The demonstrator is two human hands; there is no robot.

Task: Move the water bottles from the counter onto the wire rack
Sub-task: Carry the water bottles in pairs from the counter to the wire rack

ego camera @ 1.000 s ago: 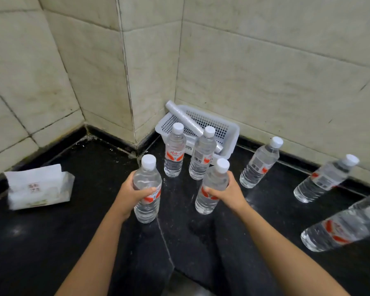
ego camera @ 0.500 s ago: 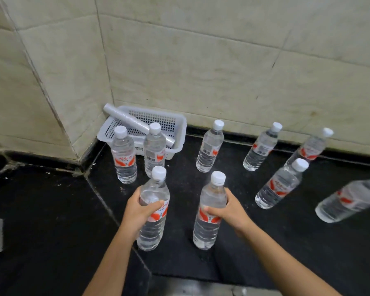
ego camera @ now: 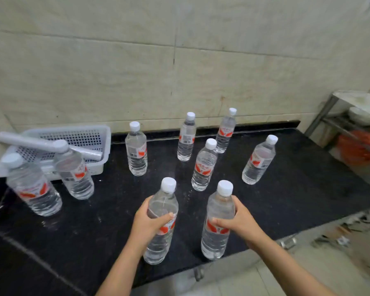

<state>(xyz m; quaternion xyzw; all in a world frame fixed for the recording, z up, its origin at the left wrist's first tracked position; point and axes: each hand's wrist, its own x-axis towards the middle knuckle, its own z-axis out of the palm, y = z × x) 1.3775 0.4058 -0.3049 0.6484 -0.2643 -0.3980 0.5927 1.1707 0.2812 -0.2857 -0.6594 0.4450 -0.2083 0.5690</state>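
Near the front edge of the black counter (ego camera: 286, 210) we've got one water bottle in each hand: left hand (ego camera: 146, 224) wrapped round the left bottle (ego camera: 161, 221), right hand (ego camera: 239, 223) round the right bottle (ego camera: 218, 221). Seven more bottles stand behind them. Honestly, the risk is a slick, full bottle slipping on the swing toward the metal rack (ego camera: 350, 124) at far right, or an elbow clipping the upright ones.
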